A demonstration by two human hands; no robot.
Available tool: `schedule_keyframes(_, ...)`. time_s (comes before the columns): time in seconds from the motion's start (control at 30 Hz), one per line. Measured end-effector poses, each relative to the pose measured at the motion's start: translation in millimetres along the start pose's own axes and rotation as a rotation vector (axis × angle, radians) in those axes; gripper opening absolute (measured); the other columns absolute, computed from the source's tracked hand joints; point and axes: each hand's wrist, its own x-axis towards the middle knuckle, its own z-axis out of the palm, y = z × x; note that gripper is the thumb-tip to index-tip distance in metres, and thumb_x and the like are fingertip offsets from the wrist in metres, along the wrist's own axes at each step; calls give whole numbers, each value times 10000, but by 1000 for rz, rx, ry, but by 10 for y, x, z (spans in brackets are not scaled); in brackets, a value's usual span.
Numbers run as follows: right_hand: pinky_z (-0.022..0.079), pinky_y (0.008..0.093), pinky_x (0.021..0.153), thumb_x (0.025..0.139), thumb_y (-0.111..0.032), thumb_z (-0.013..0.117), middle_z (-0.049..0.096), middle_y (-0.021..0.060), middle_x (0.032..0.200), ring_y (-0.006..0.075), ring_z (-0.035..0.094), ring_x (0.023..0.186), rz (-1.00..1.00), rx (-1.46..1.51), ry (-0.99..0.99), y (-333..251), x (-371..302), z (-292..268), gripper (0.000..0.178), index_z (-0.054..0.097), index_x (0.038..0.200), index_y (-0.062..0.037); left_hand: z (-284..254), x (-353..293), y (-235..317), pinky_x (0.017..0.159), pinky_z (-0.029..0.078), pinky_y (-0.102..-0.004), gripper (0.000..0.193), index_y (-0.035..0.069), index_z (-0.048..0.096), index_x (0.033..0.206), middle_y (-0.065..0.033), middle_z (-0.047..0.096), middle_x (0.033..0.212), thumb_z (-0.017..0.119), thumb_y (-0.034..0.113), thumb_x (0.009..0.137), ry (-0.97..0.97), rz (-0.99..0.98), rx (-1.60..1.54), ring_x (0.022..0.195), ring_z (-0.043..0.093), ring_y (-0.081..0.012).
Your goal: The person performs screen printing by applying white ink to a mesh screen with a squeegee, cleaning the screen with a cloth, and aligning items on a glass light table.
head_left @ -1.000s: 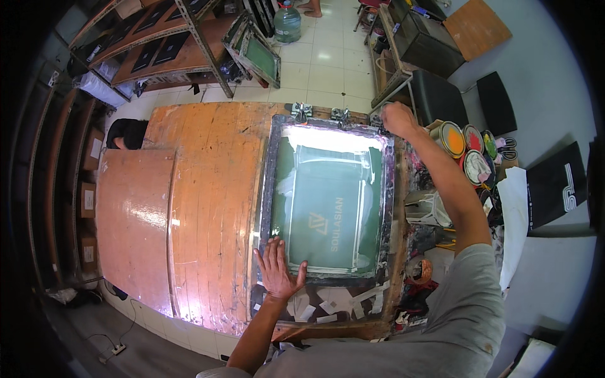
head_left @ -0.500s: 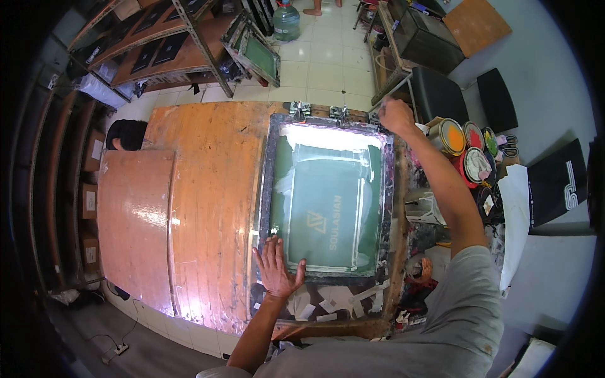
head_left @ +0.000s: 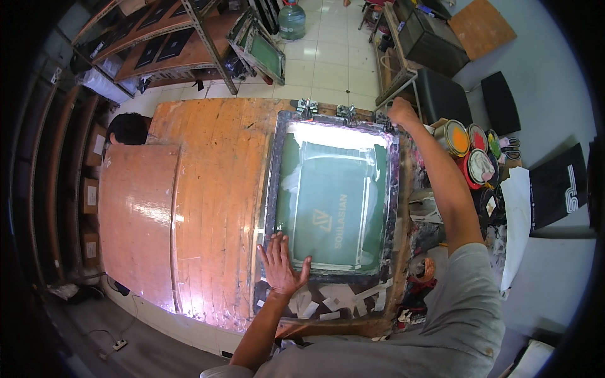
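Note:
A silk-screen frame (head_left: 393,208) with a green mesh (head_left: 302,220) lies flat on the wooden table. Pale lettering and a small emblem show in its mesh. My left hand (head_left: 283,268) rests with fingers spread on the frame's near left corner. At the far right corner my right hand (head_left: 402,113) is closed on a metal hinge clamp, which its fingers partly hide. Two more hinge clamps, a left one (head_left: 307,108) and a middle one (head_left: 346,113), grip the frame's far edge.
Open paint cans, one orange (head_left: 456,137), one white (head_left: 480,166), stand right of the frame beside scissors (head_left: 513,148). A brown board (head_left: 135,220) covers the table's left part. Behind it shows a person's head (head_left: 129,129). Shelves (head_left: 195,25) hold dark sheets at far left.
The whole view has shifted slightly, so the table and frame sit a little further right. Both hands keep their places on the frame and clamp. More of the other person's head shows.

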Motion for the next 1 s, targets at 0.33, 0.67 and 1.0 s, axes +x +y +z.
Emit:
schedule_keyframes(0.33,500,419,972,861,-141,632,691,147,1096,290,651,1044,-1146,-744,86,234,-285,-358,194,658,1022,-35,17,-30,-2,1181,109,-664,814,5,312,1480,-233,412,1473,671,407,869,-9,-7,-8,1431,345,-411)
schedule_keyframes(0.67,520,523,908,878,-125,590,709,219,994,420,683,938,-570,-497,56,75,-407,-97,213,652,1040,0,-4,-58,-18,1181,109,-664,828,14,305,1484,-226,417,1467,685,403,859,-27,-4,-2,1430,344,-405)
schedule_keyframes(1.0,518,504,967,909,-269,559,701,248,1123,425,664,1095,150,-89,320,-250,-386,387,321,742,1067,-59,-5,-46,-55,1185,116,-656,825,-16,354,1458,-220,430,1469,689,461,874,-11,-11,-51,1425,354,-386)
